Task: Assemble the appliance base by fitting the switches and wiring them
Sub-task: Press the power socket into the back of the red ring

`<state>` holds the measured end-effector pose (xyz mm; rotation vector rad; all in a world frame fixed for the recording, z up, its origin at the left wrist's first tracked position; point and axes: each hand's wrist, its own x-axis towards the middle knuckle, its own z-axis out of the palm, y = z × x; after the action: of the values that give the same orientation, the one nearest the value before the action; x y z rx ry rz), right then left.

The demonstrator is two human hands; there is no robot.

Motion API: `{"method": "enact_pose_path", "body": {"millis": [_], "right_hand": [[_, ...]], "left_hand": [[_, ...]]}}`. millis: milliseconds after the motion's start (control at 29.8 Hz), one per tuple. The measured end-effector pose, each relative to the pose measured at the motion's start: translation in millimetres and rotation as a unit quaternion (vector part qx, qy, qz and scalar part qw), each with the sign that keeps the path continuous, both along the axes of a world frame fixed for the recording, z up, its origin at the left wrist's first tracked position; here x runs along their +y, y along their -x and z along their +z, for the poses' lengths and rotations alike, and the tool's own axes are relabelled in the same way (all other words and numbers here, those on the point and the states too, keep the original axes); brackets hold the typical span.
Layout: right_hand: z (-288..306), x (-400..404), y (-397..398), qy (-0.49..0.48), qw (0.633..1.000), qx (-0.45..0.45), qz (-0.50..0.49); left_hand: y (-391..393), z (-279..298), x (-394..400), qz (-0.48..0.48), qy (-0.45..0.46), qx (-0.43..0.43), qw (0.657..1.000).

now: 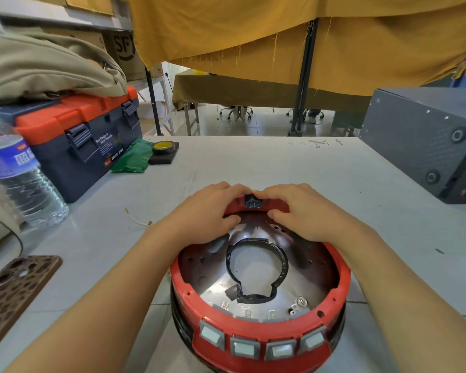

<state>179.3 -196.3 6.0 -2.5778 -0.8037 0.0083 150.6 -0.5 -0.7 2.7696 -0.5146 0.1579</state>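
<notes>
A round red appliance base (pixel 342 278) lies open side up on the grey table, at its near edge. Its shiny metal floor (pixel 218 284) carries a black taped ring (pixel 281 262) around a central hole. Several grey rocker switches (pixel 245 347) sit in a row in the near wall. A small black socket part (pixel 252 203) sits in the far wall. My left hand (pixel 207 211) and my right hand (pixel 301 211) both grip the far rim on either side of that socket, fingertips pressing at it from behind, thumbs inside the rim.
A red and navy toolbox (pixel 84 141) stands at the left, with a water bottle (pixel 16 173) in front of it. A tape roll (pixel 164 148) and green bag (pixel 135 157) lie beyond. A loose white wire (pixel 137 219) lies left of my hands. A phone (pixel 14 289) lies near left; a grey metal box (pixel 425 141) at right.
</notes>
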Motion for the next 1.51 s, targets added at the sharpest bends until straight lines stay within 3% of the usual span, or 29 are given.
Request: {"method": "enact_pose_path", "body": {"millis": [704, 838, 972, 1072, 1307, 1508], "right_hand": [[-4.1, -1.2, -0.6, -0.018, 1.0, 0.012, -0.003], [-3.5, -3.6, -0.9, -0.033, 0.999, 0.012, -0.011], [-3.8, -3.8, -0.7, -0.026, 1.0, 0.014, -0.013], [-3.8, -5.0, 0.3, -0.032, 0.999, 0.017, -0.019], [-4.9, -9.4, 6.6, -0.031, 0.999, 0.01, -0.026], [-5.7, -14.7, 11.2, -0.02, 1.0, -0.013, -0.017]], "left_hand": [[1.5, -0.5, 0.4, 0.009, 0.016, -0.022, 1.0], [4.6, 3.0, 3.6, 0.045, 0.145, -0.028, 0.988], [10.7, 3.2, 13.4, 0.082, 0.338, 0.029, 0.937], [19.3, -1.0, 18.9, 0.103, 0.388, 0.035, 0.915], [44.3, -7.5, 53.2, 0.162, 0.376, 0.025, 0.912], [60.2, -16.7, 87.0, 0.238, 0.254, 0.008, 0.938]]}}
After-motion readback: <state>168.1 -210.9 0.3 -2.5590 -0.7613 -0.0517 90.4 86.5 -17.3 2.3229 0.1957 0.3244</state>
